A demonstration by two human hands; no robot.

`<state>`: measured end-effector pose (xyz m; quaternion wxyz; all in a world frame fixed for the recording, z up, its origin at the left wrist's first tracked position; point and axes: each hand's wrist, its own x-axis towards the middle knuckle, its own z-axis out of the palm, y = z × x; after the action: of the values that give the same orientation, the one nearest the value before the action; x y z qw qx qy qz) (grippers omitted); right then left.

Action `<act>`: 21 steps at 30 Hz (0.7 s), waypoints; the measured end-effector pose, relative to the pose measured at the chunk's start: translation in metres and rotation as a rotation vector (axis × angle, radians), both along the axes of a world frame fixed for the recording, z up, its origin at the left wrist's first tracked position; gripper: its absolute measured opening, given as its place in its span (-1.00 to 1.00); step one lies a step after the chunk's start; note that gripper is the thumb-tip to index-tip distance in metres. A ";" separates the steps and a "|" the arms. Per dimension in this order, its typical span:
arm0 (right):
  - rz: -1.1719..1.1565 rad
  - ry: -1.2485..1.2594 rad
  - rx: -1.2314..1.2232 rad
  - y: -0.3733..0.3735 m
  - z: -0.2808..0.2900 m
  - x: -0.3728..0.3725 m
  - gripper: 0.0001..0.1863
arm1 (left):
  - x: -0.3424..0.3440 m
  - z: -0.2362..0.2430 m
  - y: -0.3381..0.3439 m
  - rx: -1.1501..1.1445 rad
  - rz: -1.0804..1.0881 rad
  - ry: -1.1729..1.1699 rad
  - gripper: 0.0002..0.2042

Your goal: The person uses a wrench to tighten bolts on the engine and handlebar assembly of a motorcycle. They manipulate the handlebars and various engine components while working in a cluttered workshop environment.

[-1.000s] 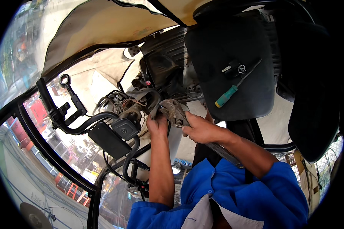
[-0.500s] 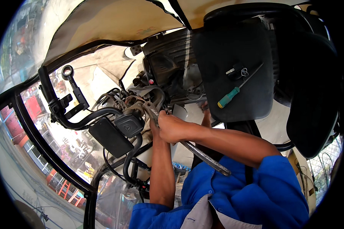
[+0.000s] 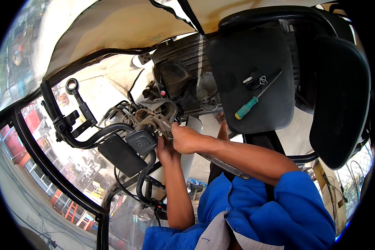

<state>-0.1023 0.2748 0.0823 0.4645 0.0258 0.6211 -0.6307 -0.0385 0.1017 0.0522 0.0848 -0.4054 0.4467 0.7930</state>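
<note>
My right hand (image 3: 186, 137) is wrapped round the handle of a large worn adjustable wrench (image 3: 225, 164), its head up among the steering column parts (image 3: 152, 121) and wires. My left hand (image 3: 166, 152) is just below and left of it, beside the black centre cover (image 3: 141, 142) of the handlebar (image 3: 93, 136), fingers curled upward and partly hidden; what they grip I cannot make out. A black flat panel (image 3: 121, 155) is mounted on the handlebar's near side.
On a black seat pad (image 3: 221, 58) lie a green screwdriver (image 3: 246, 107) and keys on a ring (image 3: 254, 81). A backrest (image 3: 339, 100) stands at right. The cab frame (image 3: 56, 162) and clear side sheet (image 3: 12, 196) are at left, a tan canvas (image 3: 112, 29) above.
The wrench head has moved left onto the steering column parts, with my right hand following it left. My left hand has shifted slightly down and left, out from behind my right hand.
</note>
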 end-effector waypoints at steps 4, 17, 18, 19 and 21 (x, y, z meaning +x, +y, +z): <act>-0.066 0.003 -0.014 -0.005 -0.001 0.004 -0.55 | -0.003 0.017 0.008 -0.041 -0.016 0.061 -0.52; -0.063 0.021 -0.003 -0.006 0.010 0.006 -0.61 | -0.003 0.019 0.009 -0.045 0.055 0.014 -0.49; -0.067 0.004 0.010 -0.008 0.012 0.004 -0.61 | -0.001 0.017 0.007 -0.019 0.070 0.000 -0.49; -0.072 -0.013 0.024 -0.011 0.014 0.000 -0.62 | 0.001 0.015 0.004 0.007 0.085 -0.014 -0.49; -0.092 -0.028 0.054 -0.019 0.014 -0.001 -0.61 | 0.004 0.014 0.001 0.030 0.096 -0.012 -0.49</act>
<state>-0.1037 0.2556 0.0959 0.4426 0.0758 0.6297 -0.6340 -0.0347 0.1031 0.0658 0.0556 -0.4297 0.4143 0.8004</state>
